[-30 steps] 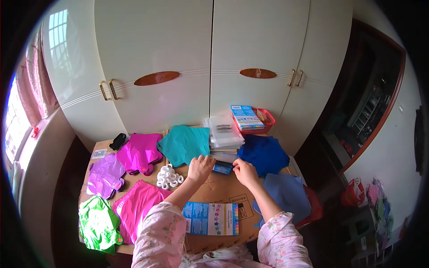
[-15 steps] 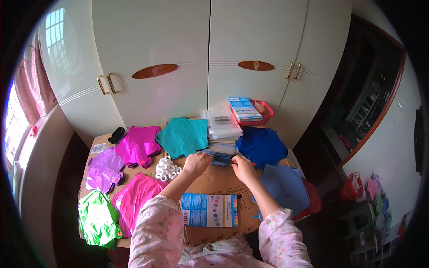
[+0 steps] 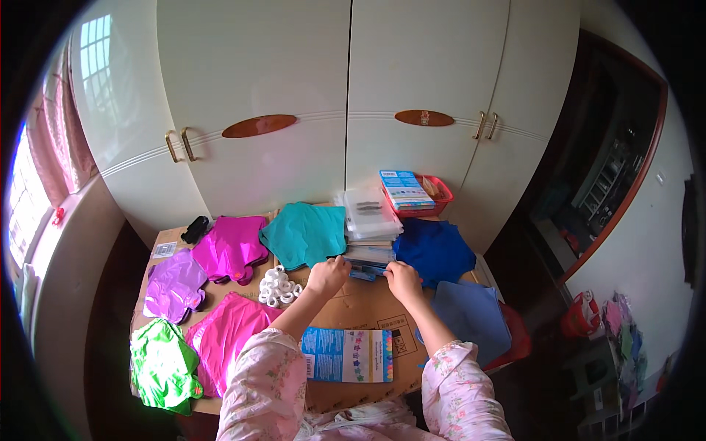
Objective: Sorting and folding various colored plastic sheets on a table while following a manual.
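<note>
since a second ago both hands have slid up the cardboard worktop away from the printed blue card, reaching the stack of clear packets. the left hand and right hand each pinch narrowly on a flat blue packet between them, just below that stack. bare cardboard lies between packet and card.

On the counter, the packet lies between both hands, balloons to its left, basket behind it.
</note>
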The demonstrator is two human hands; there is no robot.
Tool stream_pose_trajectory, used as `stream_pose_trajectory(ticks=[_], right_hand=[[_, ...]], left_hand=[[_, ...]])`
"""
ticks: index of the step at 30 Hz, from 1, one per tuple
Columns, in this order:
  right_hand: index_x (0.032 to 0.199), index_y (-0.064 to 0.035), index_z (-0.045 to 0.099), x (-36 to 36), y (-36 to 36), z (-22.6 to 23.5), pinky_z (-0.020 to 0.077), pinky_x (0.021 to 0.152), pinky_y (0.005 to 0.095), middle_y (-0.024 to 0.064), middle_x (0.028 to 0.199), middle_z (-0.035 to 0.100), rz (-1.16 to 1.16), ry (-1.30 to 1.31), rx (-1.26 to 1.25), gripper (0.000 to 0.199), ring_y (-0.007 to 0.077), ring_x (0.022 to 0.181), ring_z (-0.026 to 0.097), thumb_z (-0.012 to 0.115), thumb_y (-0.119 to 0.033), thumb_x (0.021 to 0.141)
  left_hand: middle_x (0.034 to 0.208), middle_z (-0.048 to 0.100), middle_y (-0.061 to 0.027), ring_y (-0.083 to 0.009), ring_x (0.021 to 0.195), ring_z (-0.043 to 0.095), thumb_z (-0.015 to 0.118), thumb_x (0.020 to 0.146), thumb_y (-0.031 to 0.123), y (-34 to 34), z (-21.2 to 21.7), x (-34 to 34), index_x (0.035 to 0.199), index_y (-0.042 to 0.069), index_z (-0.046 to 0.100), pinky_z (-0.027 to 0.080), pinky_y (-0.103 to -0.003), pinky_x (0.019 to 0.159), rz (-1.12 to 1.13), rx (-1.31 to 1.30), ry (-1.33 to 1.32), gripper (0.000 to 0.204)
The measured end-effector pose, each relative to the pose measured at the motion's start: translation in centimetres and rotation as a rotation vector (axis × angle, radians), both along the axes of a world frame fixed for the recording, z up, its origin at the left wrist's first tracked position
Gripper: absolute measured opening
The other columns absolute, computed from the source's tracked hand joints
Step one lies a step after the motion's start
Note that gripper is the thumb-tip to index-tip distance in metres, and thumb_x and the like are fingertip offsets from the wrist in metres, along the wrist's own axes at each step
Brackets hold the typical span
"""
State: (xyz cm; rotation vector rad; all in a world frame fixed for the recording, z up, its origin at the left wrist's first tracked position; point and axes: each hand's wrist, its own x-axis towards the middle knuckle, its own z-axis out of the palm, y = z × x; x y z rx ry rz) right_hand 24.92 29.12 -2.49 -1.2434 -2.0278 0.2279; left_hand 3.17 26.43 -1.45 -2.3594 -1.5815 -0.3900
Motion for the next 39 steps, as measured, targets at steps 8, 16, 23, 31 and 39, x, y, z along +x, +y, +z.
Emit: stream_pose_trajectory(ticks=[8,16,23,31,39], right_hand=[[0.079,-0.0022,0.056,0.6,0.2,0.1,0.0469,0.064,0.0449,0.0171,0.080,0.062,0.031,-0.011,-0.049,0.010,0.0378,0.074,0.060,0.064,-0.007,0.076],[0.078,-0.0030,0.053,1.4,1.4,0.8,0.0476,0.068,0.0460,0.0187,0.082,0.060,0.093,-0.157,-0.021,0.009,0.0383,0.081,0.059,0.060,-0.008,0.079],[0.087,-0.0022,0.055,1.1,-2.0,2.2,0.0484,0.071,0.0396,0.0157,0.090,0.059,0.010,-0.074,-0.084,0.011,0.0332,0.082,0.059,0.062,-0.008,0.080],[0.120,0.0002,0.043,4.0,-16.7,4.0,0.0413,0.089,0.0448,0.0243,0.111,0.054,0.237,0.023,-0.458,0.047,0.0397,0.106,0.051,0.062,-0.021,0.083],[0.130,0.0021,0.036,3.8,-20.7,1.0,0.0396,0.094,0.0436,0.0266,0.125,0.043,0.238,-0.009,-0.285,0.056,0.0402,0.116,0.043,0.060,-0.021,0.085]], left_hand=[[0.080,0.055,-0.0077,-0.0217,0.072,0.064,0.056,0.080,0.014,0.1,-0.1,0.4,0.082,0.007,0.053,0.052,-0.034,0.055,0.002,0.068,-0.009,0.007],[0.079,0.055,-0.0069,-0.0214,0.070,0.063,0.057,0.079,0.014,0.5,0.2,0.8,0.085,0.007,0.051,0.052,-0.034,0.054,0.083,0.094,0.045,0.010],[0.086,0.057,-0.0091,-0.0235,0.081,0.062,0.055,0.078,0.011,-2.4,2.4,0.1,0.089,0.008,0.053,0.053,-0.035,0.060,0.058,0.029,-0.082,0.011],[0.097,0.056,-0.0185,-0.0316,0.088,0.060,0.066,0.077,0.027,-15.5,3.1,-5.8,0.111,-0.005,0.049,0.051,-0.036,0.071,0.001,-0.324,-0.280,0.050],[0.117,0.055,-0.0208,-0.0232,0.101,0.059,0.064,0.082,0.013,-19.7,2.4,-5.1,0.130,-0.012,0.035,0.050,-0.031,0.082,0.148,-0.740,-1.113,0.061]])
